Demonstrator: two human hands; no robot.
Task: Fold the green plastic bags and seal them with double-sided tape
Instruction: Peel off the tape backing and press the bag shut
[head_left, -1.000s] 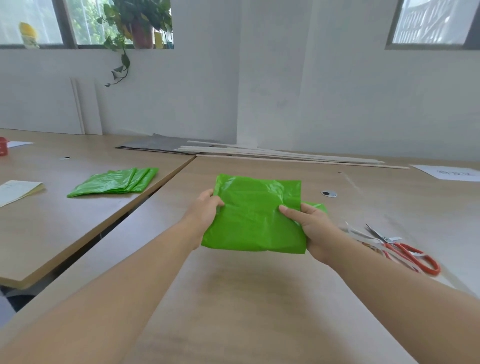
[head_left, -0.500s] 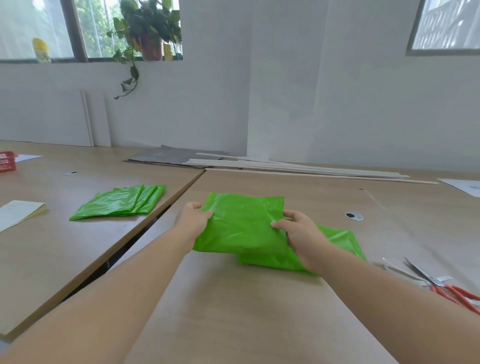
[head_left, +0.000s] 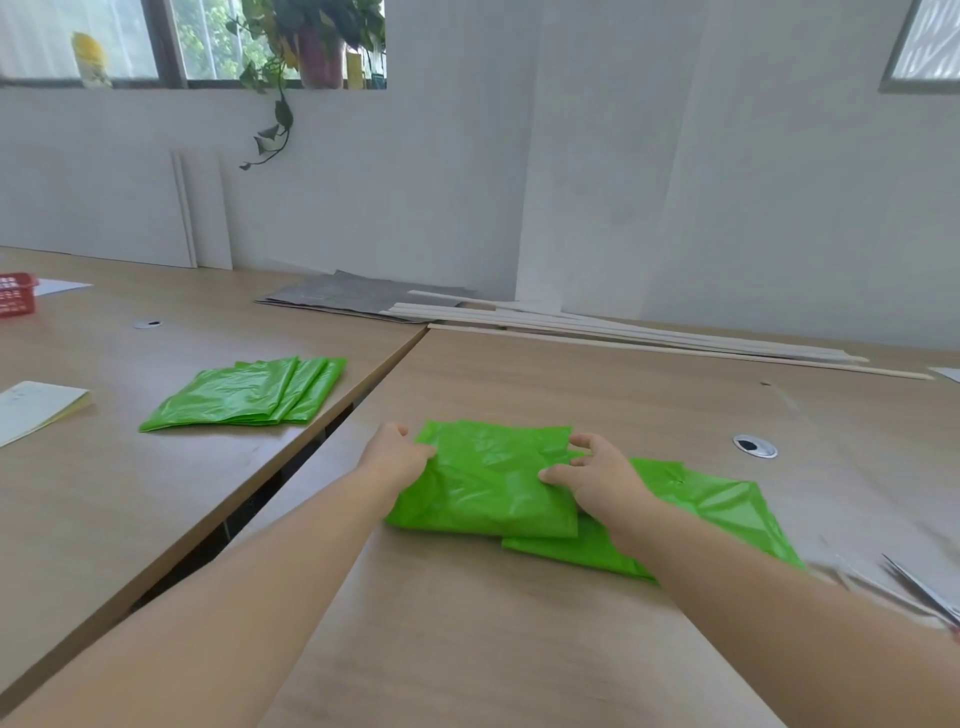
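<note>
Soft window daylight, blurred edges

Folded bag (head_left: 483, 483) overlaps a flat bag (head_left: 719, 506); bag stack (head_left: 244, 395) left, scissors (head_left: 927, 592) right.

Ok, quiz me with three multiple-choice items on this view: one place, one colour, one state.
1. Where is the stack of green bags?
A. on the left table
B. on the floor
C. on a chair
2. What colour is the basket?
A. blue
B. red
C. black
3. The folded bag between the left hand and right hand is:
A. held in the air
B. crumpled into a ball
C. lying flat, partly on a second green bag
Answers: 1 A, it lies on the left table's top; 2 B, its lattice is red; 3 C, its right edge overlaps the second green bag.
</note>
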